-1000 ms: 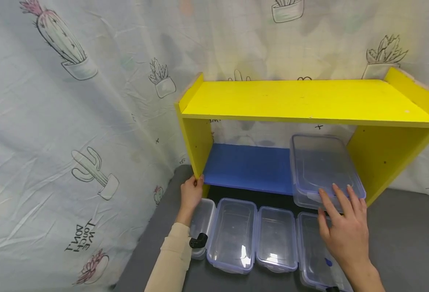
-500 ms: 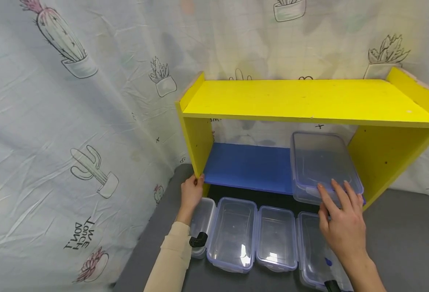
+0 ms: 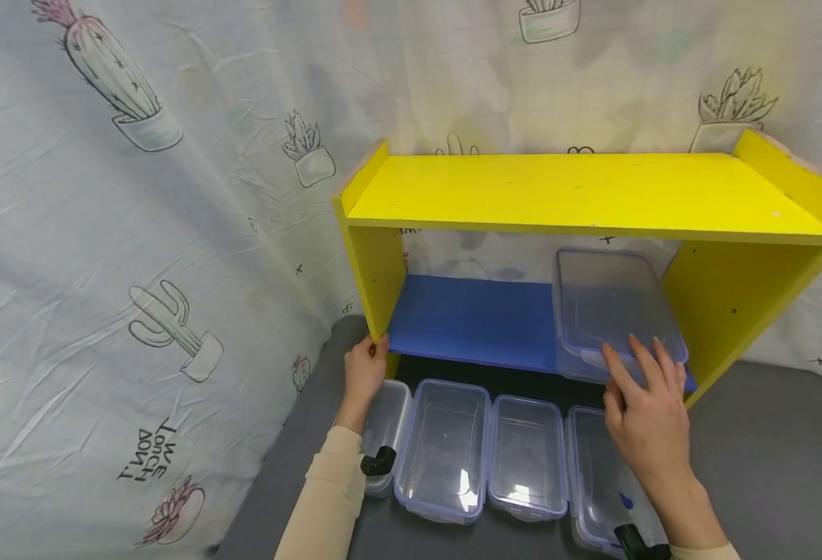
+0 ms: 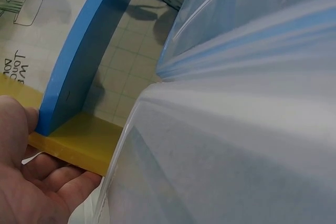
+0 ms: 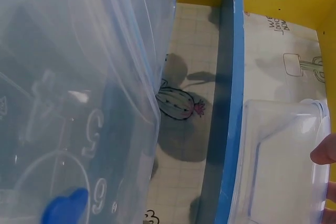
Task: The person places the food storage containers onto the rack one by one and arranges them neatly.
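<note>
A clear lidded container (image 3: 610, 307) sits on the blue lower board (image 3: 473, 319) of a yellow shelf (image 3: 578, 190), at its right end. My right hand (image 3: 640, 393) lies on the container's front, with straight fingers on the lid and the thumb against the front wall. One fingertip (image 5: 325, 150) shows in the right wrist view beside that container (image 5: 283, 166). My left hand (image 3: 365, 369) grips the bottom of the shelf's left side panel. In the left wrist view its thumb (image 4: 21, 119) rests by the blue board (image 4: 79, 61) and its fingers curl under the yellow panel (image 4: 84, 142).
Several clear lidded containers (image 3: 445, 447) stand in a row on the grey table (image 3: 767, 467) in front of the shelf, the rightmost (image 3: 592, 474) under my right wrist. A cactus-print cloth (image 3: 138, 233) hangs behind and to the left. The shelf's top board carries nothing.
My right hand has slid the container further back onto the blue board. The left hand has stayed on the side panel.
</note>
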{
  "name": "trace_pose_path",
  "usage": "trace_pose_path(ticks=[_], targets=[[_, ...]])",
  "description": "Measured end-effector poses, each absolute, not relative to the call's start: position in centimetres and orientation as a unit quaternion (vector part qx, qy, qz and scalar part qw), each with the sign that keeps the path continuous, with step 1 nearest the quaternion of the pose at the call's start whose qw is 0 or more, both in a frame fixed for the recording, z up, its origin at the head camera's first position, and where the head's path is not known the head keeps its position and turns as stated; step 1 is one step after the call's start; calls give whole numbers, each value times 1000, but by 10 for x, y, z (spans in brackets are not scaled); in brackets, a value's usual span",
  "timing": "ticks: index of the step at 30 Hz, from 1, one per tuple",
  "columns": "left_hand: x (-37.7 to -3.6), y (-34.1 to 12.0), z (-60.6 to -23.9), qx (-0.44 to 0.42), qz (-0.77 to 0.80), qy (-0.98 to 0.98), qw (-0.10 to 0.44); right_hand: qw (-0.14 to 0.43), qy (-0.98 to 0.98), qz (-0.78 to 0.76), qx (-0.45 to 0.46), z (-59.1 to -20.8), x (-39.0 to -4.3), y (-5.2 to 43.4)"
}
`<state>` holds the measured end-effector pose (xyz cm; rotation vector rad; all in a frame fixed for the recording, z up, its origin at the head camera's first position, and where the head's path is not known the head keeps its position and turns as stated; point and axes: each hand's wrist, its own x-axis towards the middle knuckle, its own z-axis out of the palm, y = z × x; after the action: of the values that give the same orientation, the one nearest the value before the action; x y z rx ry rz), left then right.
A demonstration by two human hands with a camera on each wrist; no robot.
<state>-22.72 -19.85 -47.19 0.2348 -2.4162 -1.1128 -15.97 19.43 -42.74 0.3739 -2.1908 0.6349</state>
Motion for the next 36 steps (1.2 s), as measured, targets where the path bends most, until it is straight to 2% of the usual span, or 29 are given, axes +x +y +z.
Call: trace_pose_path(ticks=[21,29,36], targets=[[-226,-197,-472,91,-414,-879,219,394,-878,230,145,-430,-164,199],[-223,-199,-473,95,-413,-878,223,447,-843,274,123,-432,-154,207],[-227,-199,-473,87,-411,-879,224,441,-843,296,88,-427,-144,225]])
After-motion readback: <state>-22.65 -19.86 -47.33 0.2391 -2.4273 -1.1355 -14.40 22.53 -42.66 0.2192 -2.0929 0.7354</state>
